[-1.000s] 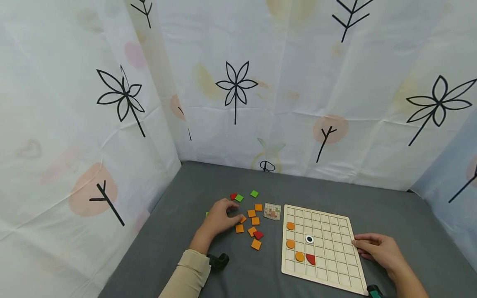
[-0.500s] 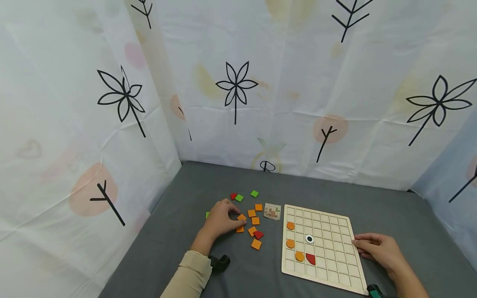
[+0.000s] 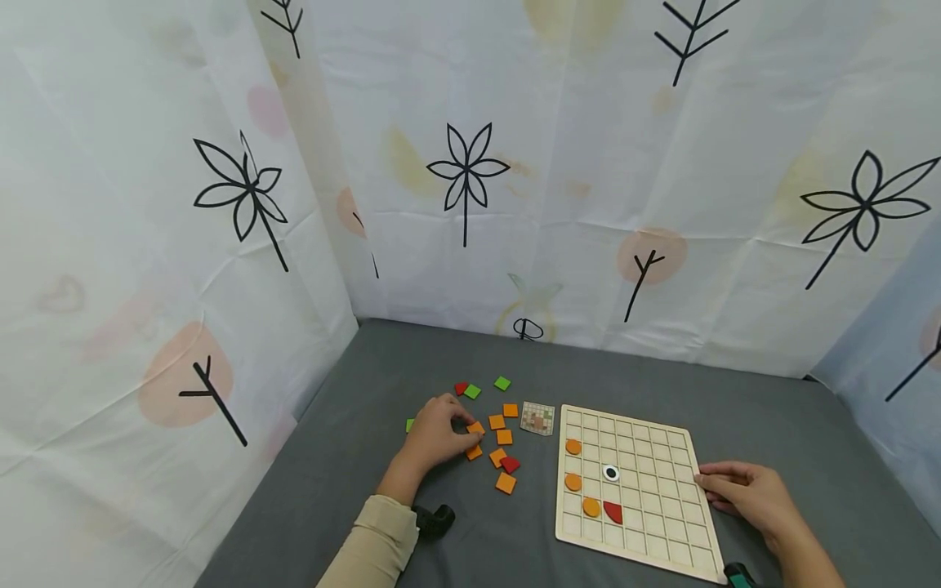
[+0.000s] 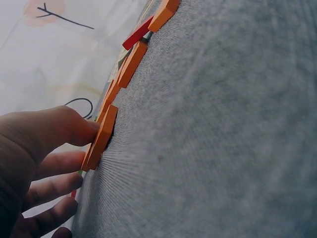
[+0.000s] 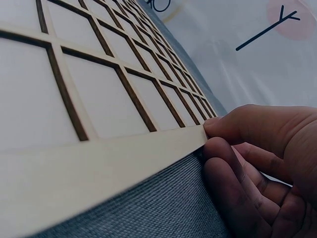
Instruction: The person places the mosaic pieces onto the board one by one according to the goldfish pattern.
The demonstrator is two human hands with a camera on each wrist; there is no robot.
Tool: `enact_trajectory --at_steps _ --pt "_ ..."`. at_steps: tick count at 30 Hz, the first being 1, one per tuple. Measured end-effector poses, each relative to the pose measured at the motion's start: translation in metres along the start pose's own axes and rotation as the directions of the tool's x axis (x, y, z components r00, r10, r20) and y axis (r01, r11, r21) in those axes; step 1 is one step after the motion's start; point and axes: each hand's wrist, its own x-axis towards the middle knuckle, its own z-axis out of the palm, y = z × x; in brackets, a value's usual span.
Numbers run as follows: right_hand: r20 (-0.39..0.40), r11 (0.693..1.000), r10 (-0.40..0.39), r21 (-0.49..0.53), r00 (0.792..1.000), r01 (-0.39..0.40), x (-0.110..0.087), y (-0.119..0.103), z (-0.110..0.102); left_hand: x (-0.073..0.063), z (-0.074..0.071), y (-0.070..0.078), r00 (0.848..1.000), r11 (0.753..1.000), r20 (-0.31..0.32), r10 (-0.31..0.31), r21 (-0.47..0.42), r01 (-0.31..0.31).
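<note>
My left hand [image 3: 435,431] pinches a small orange square tile [image 3: 476,428] between thumb and index finger, low over the grey cloth. In the left wrist view, another orange tile [image 4: 105,136] stands in front of the thumb tip and partly hides the grip. The right hand [image 3: 750,494] holds the right edge of a pale wooden grid board [image 3: 625,552]. In the right wrist view its thumb rests on the board's rim [image 5: 99,173], with curled fingers at the side. On the board lie orange discs [image 3: 591,507], an eye disc [image 3: 611,473] and a red quarter-circle [image 3: 613,512].
Several orange tiles [image 3: 505,483] lie between left hand and board, one touching a red piece [image 3: 510,464]. Green tiles [image 3: 502,383] and another red piece [image 3: 461,388] lie farther back. A small patterned card [image 3: 537,418] sits beside the board. Printed curtains [image 3: 559,204] surround the table.
The left hand has shifted slightly right, and the orange tile at its fingertips has moved slightly left and away. The right hand and the board have stayed put.
</note>
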Motion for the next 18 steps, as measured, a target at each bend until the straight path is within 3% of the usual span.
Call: enact_trajectory --at_steps 11,18 --pt "-0.005 1.0 0.004 0.003 1.0 -0.004 0.0 0.001 0.001 0.002 -0.001 -0.003 1.0 0.999 -0.008 0.023 -0.022 -0.023" --pt "0.001 1.0 -0.003 -0.003 1.0 0.003 0.001 0.002 0.0 0.006 -0.001 0.008 0.997 0.995 -0.016 0.074 -0.063 -0.075"
